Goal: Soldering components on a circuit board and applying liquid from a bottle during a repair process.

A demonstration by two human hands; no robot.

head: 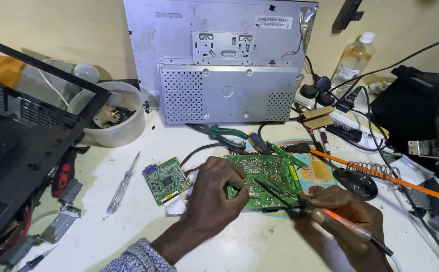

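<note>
Your right hand (pixel 353 214) has a tight grip on the soldering iron (pixel 305 201); your left hand (pixel 214 194) pinches the green board (pixel 267 176); a slip could burn fingers.

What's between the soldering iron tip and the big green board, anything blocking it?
Nothing visible. The right hand holds the soldering iron with its tip down on the large green circuit board. The left hand rests on the board's left edge, clear of the tip.

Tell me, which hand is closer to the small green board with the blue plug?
Left. The left hand sits just right of the small green board; the right hand is far off, past the big green board.
</note>
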